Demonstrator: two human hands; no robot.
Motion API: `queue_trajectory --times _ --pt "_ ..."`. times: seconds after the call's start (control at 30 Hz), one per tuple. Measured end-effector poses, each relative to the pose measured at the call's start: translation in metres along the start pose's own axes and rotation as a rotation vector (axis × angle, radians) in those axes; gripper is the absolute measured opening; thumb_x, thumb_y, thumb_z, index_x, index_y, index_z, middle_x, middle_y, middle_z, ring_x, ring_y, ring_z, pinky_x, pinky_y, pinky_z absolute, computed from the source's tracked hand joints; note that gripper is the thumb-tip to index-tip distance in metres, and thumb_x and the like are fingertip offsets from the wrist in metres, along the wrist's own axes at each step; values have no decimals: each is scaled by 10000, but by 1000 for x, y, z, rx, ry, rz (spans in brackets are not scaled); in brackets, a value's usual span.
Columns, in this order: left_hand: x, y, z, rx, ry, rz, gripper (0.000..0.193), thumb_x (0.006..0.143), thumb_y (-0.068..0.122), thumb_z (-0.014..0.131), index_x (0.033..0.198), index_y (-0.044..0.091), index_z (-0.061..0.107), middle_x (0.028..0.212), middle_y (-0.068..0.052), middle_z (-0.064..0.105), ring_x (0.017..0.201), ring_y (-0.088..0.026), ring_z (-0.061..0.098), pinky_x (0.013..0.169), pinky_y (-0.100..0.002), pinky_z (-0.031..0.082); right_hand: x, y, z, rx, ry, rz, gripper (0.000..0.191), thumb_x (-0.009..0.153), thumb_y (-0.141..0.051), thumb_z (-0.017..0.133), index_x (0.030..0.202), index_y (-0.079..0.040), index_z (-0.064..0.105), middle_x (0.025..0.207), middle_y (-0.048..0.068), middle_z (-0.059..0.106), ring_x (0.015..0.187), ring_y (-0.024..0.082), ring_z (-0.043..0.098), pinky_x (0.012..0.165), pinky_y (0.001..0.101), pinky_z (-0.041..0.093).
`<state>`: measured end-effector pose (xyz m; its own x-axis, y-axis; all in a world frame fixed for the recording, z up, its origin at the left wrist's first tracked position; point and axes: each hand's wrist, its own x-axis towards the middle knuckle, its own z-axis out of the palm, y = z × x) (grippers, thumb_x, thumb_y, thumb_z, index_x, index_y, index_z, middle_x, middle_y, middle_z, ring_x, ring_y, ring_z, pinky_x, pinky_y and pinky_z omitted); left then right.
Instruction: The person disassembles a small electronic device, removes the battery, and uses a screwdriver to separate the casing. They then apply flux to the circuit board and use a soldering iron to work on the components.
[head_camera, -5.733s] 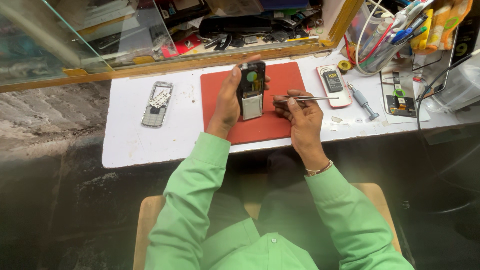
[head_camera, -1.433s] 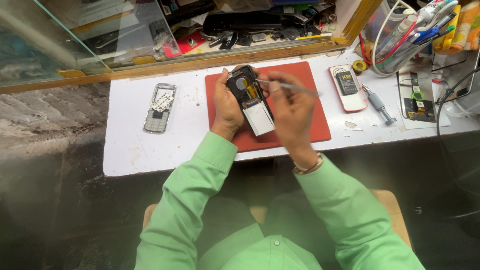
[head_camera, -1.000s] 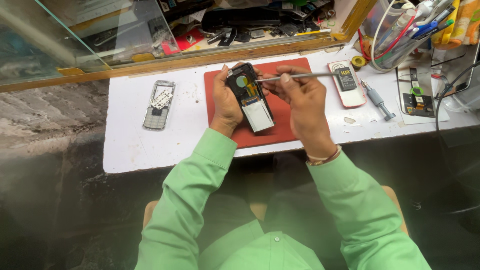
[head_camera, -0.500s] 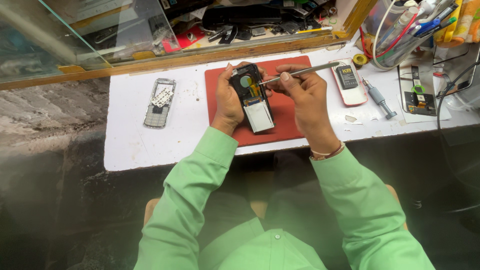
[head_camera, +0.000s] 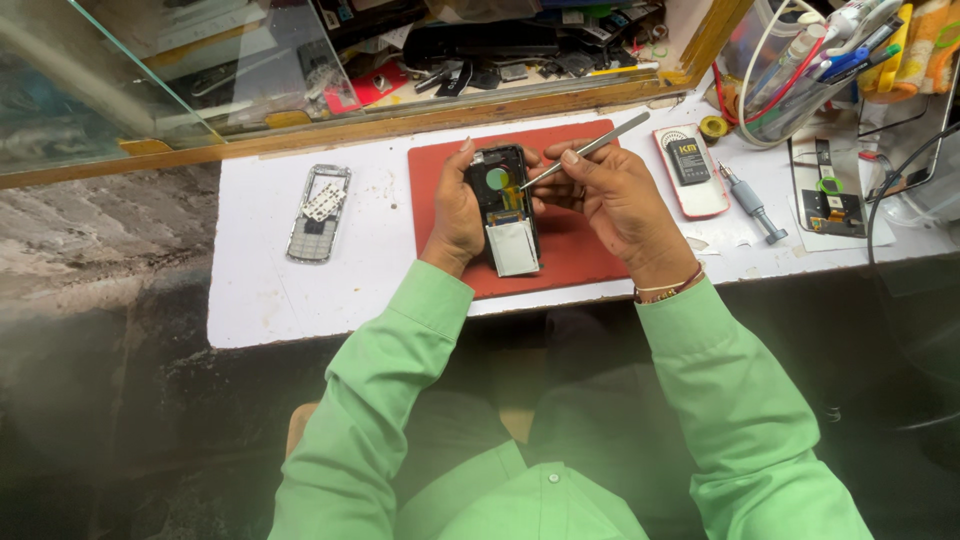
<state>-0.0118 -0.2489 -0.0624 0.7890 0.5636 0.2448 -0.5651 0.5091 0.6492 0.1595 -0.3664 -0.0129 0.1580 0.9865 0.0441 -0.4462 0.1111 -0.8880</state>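
A person in green sleeves works at a white desk (head_camera: 260, 290). The left hand (head_camera: 455, 205) is closed around an opened phone (head_camera: 505, 205), steadying it on a red mat (head_camera: 580, 250). The right hand (head_camera: 615, 195) pinches thin metal tweezers (head_camera: 590, 148), their tip touching the phone's upper part. A keypad frame (head_camera: 318, 212) lies well to the left; a red-edged phone (head_camera: 690, 170) and a screwdriver (head_camera: 748, 202) lie to the right.

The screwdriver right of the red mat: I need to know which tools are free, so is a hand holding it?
No, the screwdriver lies alone on the white table, while the right hand holds thin metal tweezers.
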Motion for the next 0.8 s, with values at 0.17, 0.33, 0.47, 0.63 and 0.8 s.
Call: queue_trajectory --times 0.17,0.33,0.47,0.63,0.8 --pt "1 0 -1 -8 -8 -10 714 1075 537 325 1202 -87 648 1084 -196 690 920 -310 703 805 -424 623 0 1 -2 19 -6 13 261 1042 -173 619 1183 42 663 1053 173 748 986 275 741 912 433 610" --pt "5 0 -1 -3 105 98 582 1061 478 361 1148 -28 634 1088 -188 679 969 -293 686 802 -448 620 -5 10 6 62 74 -93 238 1039 -139 603 1209 25 635 1083 189 749 1019 280 746 970 424 613" --pt "7 0 -4 21 97 193 578 1056 463 364 1125 -36 648 1065 -181 681 1012 -285 672 841 -474 611 -20 20 17 -43 173 -265 226 1047 -111 594 1215 36 633 1093 205 748 1039 278 759 986 411 618" --pt "8 -4 -9 8 71 226 584 1079 454 356 1142 -43 656 1047 -176 689 998 -281 673 891 -468 600 -30 28 29 -162 217 -363 227 1054 -99 590 1239 31 619 1121 205 751 1066 254 754 996 374 604" --pt "8 -7 -12 -3 206 197 576 1060 446 360 1162 -38 653 1076 -174 709 983 -285 681 895 -433 580 -28 34 36 -260 208 -445 242 1075 -88 601 1270 54 618 1144 205 745 1095 250 735 1041 379 590"
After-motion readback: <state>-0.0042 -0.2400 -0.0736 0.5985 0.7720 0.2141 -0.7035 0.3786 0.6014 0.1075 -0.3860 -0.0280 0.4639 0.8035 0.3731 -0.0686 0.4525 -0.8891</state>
